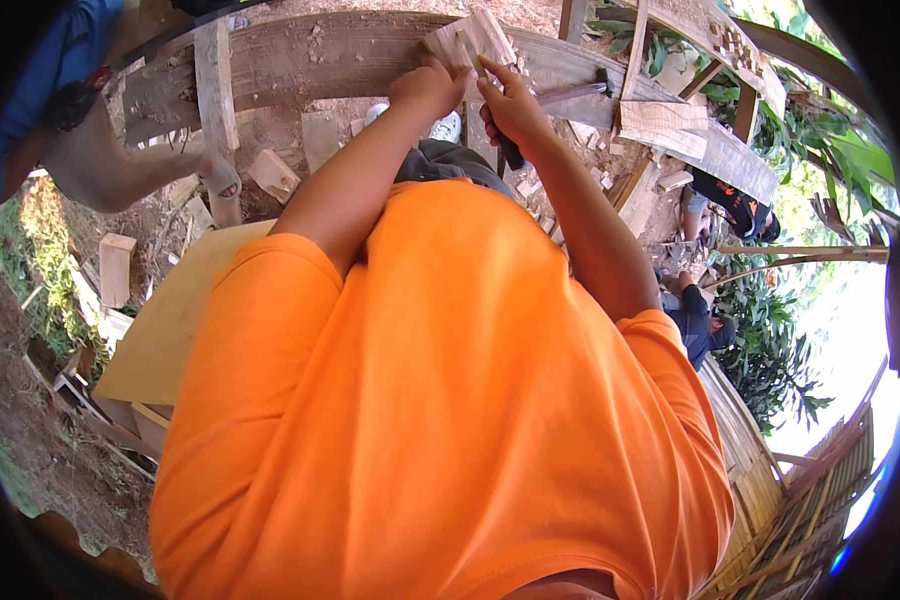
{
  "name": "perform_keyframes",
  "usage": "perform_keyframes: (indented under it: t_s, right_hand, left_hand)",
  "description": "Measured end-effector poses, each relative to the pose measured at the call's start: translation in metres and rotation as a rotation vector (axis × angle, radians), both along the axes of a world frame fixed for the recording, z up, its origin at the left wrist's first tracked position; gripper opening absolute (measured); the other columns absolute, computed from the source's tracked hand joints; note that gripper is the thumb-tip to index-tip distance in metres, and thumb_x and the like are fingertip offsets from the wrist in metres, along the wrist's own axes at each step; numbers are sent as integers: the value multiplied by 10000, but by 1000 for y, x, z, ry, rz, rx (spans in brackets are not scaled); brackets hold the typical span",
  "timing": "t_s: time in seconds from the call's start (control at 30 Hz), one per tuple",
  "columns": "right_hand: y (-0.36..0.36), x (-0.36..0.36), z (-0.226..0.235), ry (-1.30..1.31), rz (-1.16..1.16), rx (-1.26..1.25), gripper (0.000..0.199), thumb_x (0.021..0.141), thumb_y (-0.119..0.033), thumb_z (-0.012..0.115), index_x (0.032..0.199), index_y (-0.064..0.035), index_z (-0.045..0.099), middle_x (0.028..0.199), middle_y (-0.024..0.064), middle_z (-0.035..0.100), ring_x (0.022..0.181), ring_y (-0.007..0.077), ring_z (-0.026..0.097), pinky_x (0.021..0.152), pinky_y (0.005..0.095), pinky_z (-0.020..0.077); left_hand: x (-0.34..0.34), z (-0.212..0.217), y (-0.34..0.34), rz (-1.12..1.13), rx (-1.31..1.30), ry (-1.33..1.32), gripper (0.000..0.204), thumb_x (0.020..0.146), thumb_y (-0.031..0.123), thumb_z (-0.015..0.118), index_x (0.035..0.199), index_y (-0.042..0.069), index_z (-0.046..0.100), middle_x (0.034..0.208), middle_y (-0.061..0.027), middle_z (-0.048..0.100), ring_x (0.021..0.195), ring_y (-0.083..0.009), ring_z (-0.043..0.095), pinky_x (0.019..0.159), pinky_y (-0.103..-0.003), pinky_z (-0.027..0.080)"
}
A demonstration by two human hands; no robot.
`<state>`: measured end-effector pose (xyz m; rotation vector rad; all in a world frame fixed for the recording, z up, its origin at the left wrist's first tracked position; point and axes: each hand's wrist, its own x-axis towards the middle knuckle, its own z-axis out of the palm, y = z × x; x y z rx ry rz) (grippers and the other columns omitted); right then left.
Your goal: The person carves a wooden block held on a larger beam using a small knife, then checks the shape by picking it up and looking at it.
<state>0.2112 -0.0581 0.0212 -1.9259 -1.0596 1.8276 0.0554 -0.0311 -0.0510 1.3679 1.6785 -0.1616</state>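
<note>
- Our right hand point(513, 106) is closed round a black-handled tool point(511, 152); we judge its stiff handle the safe hold.
- Our left hand point(433, 88) presses the grained wood block point(488, 36); we cannot tell if it clasps it.
- The block, by the long beam's far edge, should be rigid, fairly light, best held by its sides.
- Angular offcuts point(273, 174) lie below the beam's near edge.

Bright daylight in a round fisheye view, all 4 corners black.
Light is strongest at the right, where the background point(840, 345) glares pure white behind green leaves point(775, 370) and a blue fringe edges the lower-right rim. The orange shirt point(470, 400) is well lit, with soft shadows in its folds. The long plank point(320, 60) bows; fine grain on the wooden block point(488, 34) looks slightly soft.
</note>
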Motion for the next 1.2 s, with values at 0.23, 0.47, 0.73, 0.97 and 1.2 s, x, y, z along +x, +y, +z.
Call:
perform_keyframes:
  t_s: [0.23, 0.47, 0.73, 0.97, 1.2]
  right_hand:
    - [-37, 35, 8, 103, 1, 44, 663, 996, -198, 716, 1591, -153, 425, 919, 49, 631, 706, 110, 641, 596, 305, 579]
    - [-64, 29, 59, -61, 1, 66, 622, 976, -164, 658, 1565, -115, 468, 1108, 77, 729, 715, 123, 650, 631, 291, 580]
    - [-54, -18, 75, -77, 0, 112, 600, 1004, -118, 593, 1584, -111, 439, 1226, 55, 701, 660, 83, 587, 564, 250, 518]
    - [-42, -20, 87, -120, 8, 69, 538, 1028, -133, 584, 1552, -73, 475, 1144, 40, 727, 636, 70, 588, 553, 244, 518]
    - [-58, 5, 85, -5, -245, 78, 583, 986, -122, 621, 1548, -67, 480, 1205, 105, 726, 733, 91, 646, 659, 263, 569]
  left_hand:
    - [-21, -6, -15, -161, 754, 219, 1188, 709, 765, 782, 1489, 13, 295, 1446, -252, 501, 1364, -375, 522, 1081, -562, 441]
    - [-38, -33, 3, -264, 714, 51, 1172, 680, 612, 858, 1575, 127, 277, 1528, -148, 435, 1407, -347, 431, 1060, -603, 386]
    - [-73, -31, 5, -370, 668, 42, 1213, 678, 612, 859, 1622, 171, 239, 1586, -99, 433, 1432, -353, 416, 1084, -630, 326]
    - [-92, -32, 12, -242, 506, -390, 1061, 796, 571, 825, 1603, 63, 359, 1573, -198, 474, 1476, -361, 427, 1183, -576, 316]
    - [-114, -7, -3, 12, 432, -714, 722, 919, 328, 797, 1484, -18, 508, 1403, -234, 595, 1202, -287, 669, 968, -359, 562]
